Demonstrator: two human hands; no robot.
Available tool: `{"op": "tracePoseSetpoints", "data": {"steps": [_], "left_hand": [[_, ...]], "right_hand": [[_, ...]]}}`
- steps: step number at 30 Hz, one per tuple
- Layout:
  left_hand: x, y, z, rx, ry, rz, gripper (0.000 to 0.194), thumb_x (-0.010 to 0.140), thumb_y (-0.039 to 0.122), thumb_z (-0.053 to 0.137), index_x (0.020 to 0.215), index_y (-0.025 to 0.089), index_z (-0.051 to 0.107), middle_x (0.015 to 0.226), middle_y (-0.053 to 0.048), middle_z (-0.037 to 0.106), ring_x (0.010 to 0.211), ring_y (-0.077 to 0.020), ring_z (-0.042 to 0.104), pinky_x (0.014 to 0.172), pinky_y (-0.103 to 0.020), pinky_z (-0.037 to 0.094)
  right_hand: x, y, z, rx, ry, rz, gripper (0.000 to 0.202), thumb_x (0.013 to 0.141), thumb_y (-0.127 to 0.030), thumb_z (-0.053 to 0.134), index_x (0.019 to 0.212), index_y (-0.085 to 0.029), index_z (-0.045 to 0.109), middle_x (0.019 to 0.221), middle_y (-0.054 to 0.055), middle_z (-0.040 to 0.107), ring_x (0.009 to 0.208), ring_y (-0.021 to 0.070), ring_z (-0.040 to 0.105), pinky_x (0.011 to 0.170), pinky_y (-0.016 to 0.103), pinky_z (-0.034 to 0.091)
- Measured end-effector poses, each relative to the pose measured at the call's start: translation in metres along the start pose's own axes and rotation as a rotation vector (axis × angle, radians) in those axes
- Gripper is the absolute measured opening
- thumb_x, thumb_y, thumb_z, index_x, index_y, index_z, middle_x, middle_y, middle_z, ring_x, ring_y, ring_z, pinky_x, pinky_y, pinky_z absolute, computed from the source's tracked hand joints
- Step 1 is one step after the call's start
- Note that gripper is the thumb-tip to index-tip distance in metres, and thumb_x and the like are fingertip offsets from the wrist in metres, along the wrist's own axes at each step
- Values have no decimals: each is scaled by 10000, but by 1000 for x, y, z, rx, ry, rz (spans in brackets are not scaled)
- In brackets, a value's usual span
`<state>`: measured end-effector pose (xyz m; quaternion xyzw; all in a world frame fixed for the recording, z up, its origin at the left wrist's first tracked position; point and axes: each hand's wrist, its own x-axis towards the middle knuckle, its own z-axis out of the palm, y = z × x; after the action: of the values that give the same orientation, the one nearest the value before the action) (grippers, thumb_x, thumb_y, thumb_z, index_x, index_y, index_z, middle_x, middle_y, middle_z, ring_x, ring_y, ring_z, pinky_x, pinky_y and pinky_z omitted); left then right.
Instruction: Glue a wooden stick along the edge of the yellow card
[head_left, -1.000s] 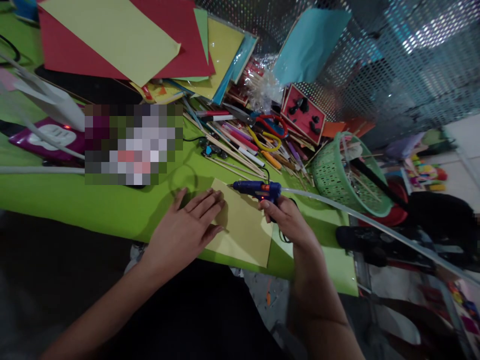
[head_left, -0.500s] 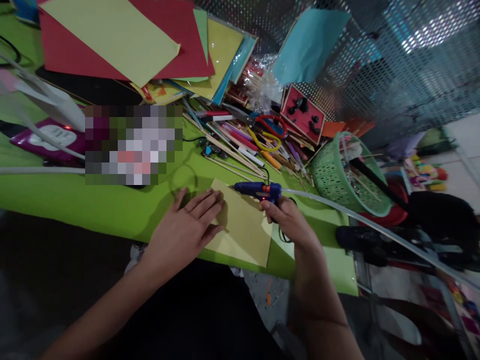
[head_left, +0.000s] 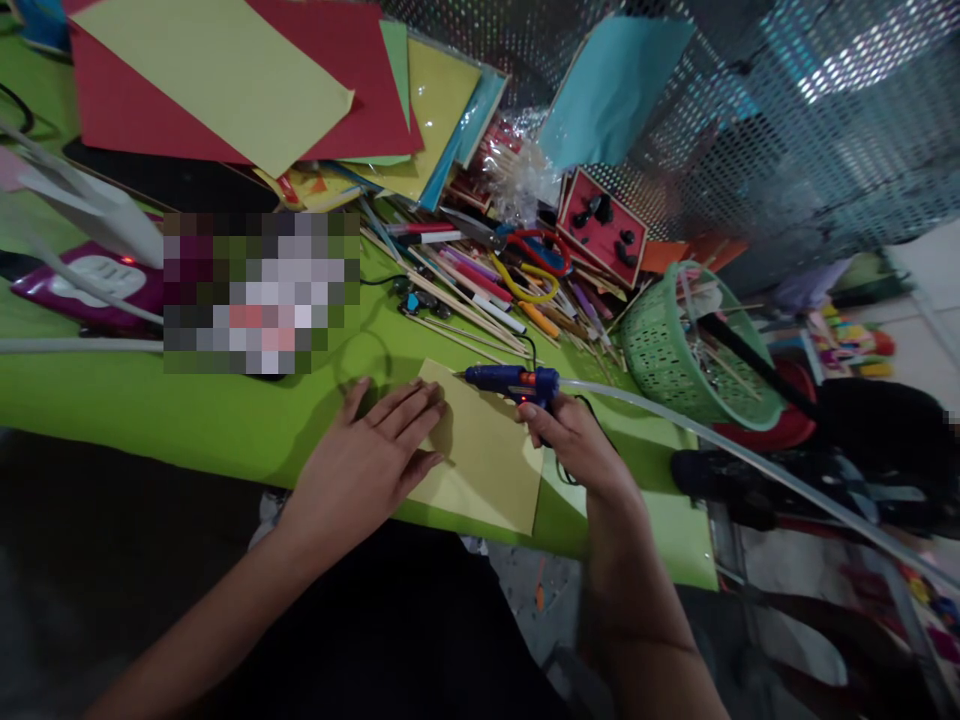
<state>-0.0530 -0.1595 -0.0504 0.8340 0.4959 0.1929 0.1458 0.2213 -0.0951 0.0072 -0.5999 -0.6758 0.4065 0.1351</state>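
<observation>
My right hand (head_left: 574, 435) is wrapped round the handle of a blue hot glue gun (head_left: 506, 382), its nozzle pointing left over the top edge of a yellow sheet of paper (head_left: 495, 465). A small red light glows on the gun, and a long clear glue stick (head_left: 667, 402) runs out of its back end to the right. My left hand (head_left: 367, 440) lies flat with fingers outstretched on the left edge of the paper. Whether the nozzle tip touches the paper I cannot tell.
Behind the paper lie pencils and sticks (head_left: 472, 285), with scissors (head_left: 536, 250) among them. A green basket (head_left: 660, 335) stands right. A purple power strip (head_left: 94, 285) is at left, beside a blurred-out patch. Coloured sheets (head_left: 247, 75) are stacked at the back of the green-covered table (head_left: 217, 420).
The whole view has shifted very slightly. Both hands, the glue gun and the paper keep nearly the same places relative to one another.
</observation>
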Motion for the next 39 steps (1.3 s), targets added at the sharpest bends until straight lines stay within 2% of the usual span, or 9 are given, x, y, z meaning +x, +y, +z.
{"op": "tracePoseSetpoints", "data": {"steps": [10,16,23,30,39], "left_hand": [[1,0,0,16,-5,-7,486,1090,405,432,1533,219,506,1640,-67,477,1524,-285,444,1298,-622,205],[2,3,-8,35,-67,3,381,1081,333,472,1439,304,601,1660,-28,457,1531,-283,434,1296,-634,198],[2,2,-4,59,-41,5,388,1070,343,494,1440,292,599,1652,-48,469,1520,-305,447,1286,-650,218],[2,3,-8,73,-76,-4,404,1090,364,440,1459,281,580,1660,-56,451,1517,-326,451,1259,-671,253],[2,0,-3,63,-45,4,404,1072,371,478,1448,293,602,1646,-53,476,1527,-308,438,1281,-651,228]], "right_hand": [[1,-6,1,-15,17,6,473,907,-670,604,810,-208,632,643,-5,577,573,156,527,557,299,402],[-6,-3,-6,79,32,13,451,900,-646,605,847,-200,641,667,-2,579,579,148,535,550,287,422],[-6,0,-4,93,19,-9,434,919,-630,613,837,-205,638,682,-4,575,592,142,529,564,285,425],[-3,1,0,91,-6,-30,425,944,-624,606,854,-209,623,727,-4,579,583,126,482,539,276,383],[-4,3,0,32,6,-57,431,965,-622,584,823,-215,599,709,-5,580,599,134,490,560,284,377]]}}
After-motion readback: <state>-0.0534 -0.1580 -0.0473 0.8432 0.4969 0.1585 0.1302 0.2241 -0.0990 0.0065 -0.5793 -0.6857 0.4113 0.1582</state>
